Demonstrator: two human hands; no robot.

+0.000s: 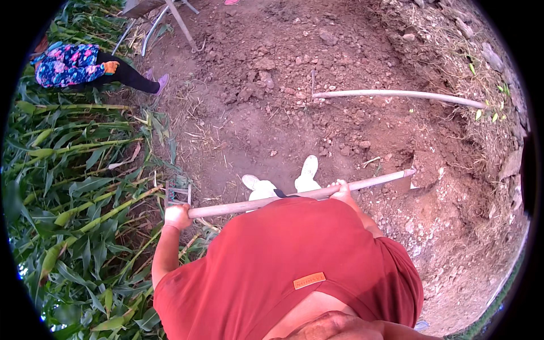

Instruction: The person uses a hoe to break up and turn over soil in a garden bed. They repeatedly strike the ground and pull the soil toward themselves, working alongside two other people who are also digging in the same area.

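Observation:
A shovel with a long wooden handle (259,205) slants across in front of my red shirt. My left hand (177,216) is closed around the handle's near end, at the left. Farther along, about mid-length, my right hand (341,191) grips the same handle from below. At the right end the shovel's metal blade (426,169) rests against loose reddish soil by the bank; its tip is hard to make out and may be covered by dirt. My white shoes (310,165) stand on the bare soil just beyond the handle.
A long-handled hoe (395,92) lies on broken clods ahead. Another person (72,66) in a floral top stands by the corn plants (80,204) on the left. Beyond is part of a wheelbarrow (155,29). A small frame (178,194) lies beside my left hand. Stones (493,57) edge the right bank.

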